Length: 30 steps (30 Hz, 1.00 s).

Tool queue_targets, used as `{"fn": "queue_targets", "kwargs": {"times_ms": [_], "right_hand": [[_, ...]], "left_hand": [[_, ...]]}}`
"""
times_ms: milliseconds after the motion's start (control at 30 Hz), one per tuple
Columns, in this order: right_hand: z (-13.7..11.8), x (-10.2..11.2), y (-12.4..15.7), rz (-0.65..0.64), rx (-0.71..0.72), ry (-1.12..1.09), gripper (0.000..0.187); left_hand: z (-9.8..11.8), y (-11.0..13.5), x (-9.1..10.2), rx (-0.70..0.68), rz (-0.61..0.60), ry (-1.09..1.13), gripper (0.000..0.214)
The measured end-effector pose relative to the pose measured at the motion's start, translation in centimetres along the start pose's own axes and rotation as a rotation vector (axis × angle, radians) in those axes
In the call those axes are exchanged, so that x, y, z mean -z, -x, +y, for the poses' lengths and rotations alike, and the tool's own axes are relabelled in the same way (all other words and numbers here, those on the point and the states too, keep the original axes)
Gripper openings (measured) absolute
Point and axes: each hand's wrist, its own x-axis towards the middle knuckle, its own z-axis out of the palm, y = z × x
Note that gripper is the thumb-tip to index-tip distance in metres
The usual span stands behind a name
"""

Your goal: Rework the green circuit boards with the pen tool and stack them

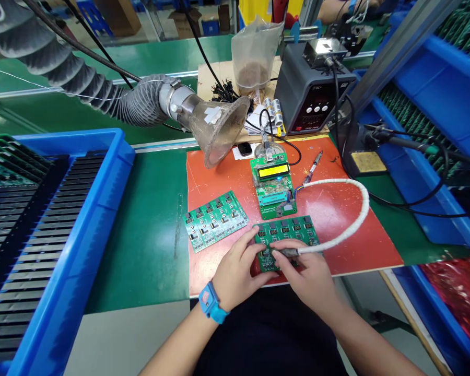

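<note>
A green circuit board (285,232) with a row of small digit displays lies on the red mat. My left hand (241,266) grips its left side, fingers on the upper face and thumb along the near edge. Between the fingertips of my right hand (307,271) is the dark probe (289,252) on a white-sleeved cable (350,230), its tip down at the board's left part. The exact contact is hidden. That cable runs to a programmer board (274,196) with a lit yellow screen. Left of my hands lies a second circuit board (216,221).
A fume-extractor funnel (219,130) hangs over the red mat (356,250). Behind stands a soldering station (313,89); its iron stand (364,156) is at right. Blue crates (117,151) flank the bench. A pen (313,167) lies near the cable. Another person's arm (335,9) shows behind.
</note>
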Motion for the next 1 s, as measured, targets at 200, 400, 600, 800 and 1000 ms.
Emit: {"fn": "queue_targets", "kwargs": {"times_ms": [200,400,600,800,1000], "right_hand": [[0.0,0.0,-0.1,-0.006,-0.002,0.003,0.01],[0.0,0.0,0.0,-0.001,0.007,0.003,0.009],[-0.1,0.0,-0.1,-0.004,-0.013,-0.016,0.011],[0.1,-0.1,-0.1,-0.013,-0.02,-0.022,0.01],[0.3,-0.1,0.1,-0.013,-0.006,-0.023,0.009]], "left_hand": [[0.0,0.0,0.0,-0.004,0.0,0.0,0.05],[-0.1,0.0,0.0,-0.003,-0.007,-0.008,0.051],[0.0,0.1,0.0,0.013,-0.012,-0.011,0.055],[0.7,-0.4,0.2,0.006,-0.063,-0.123,0.078],[1.3,-1.9,1.2,0.001,-0.178,-0.211,0.089]]}}
